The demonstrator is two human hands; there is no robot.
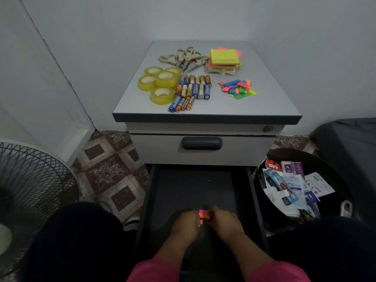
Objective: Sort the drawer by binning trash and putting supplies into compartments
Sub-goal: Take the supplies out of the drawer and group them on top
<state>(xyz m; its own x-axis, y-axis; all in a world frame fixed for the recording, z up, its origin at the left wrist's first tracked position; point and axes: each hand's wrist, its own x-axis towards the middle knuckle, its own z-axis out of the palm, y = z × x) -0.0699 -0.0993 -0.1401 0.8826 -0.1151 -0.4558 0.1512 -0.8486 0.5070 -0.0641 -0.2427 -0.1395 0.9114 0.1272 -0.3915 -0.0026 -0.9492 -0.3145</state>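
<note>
The lower drawer (193, 186) is pulled out, dark inside. Low in it, my left hand (186, 223) and my right hand (223, 220) meet with curled fingers around a small bunch of pink and orange sticky flags (203, 215). On the cabinet top (264, 94) lie yellow tape rolls (160, 82), several batteries (191, 91), beige scissors (183, 57), a stack of sticky notes (224, 59) and a heap of coloured flags (237, 88).
A black bin (301, 155) with wrappers and packaging (291, 188) stands right of the drawer. A floor fan (30, 186) sits at the left on the tiled floor. The upper drawer with its dark handle (201, 143) is closed. My knees flank the drawer.
</note>
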